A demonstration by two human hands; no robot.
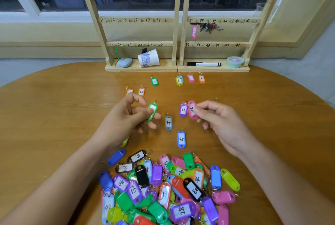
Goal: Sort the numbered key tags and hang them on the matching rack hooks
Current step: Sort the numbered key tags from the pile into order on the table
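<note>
The work is at the sorting stage: most tags lie in a heaped pile at the near edge of the table, while a few are laid out singly in rough number order between the pile and the rack. The left hand has its thumb and fingers curled round a green tag, lifted just off the wood. The right hand pinches a pink tag right beside the purple 26 tag. The pink tag's number is half covered by fingertips and may be in the twenties. On the rack only one tag hangs, under 37. The blue 34 tag and blue 45 tag lie between the hands. Next, I judge, each held tag needs reading and setting down in its own number group, keeping the rows apart, before any hanging starts.
</note>
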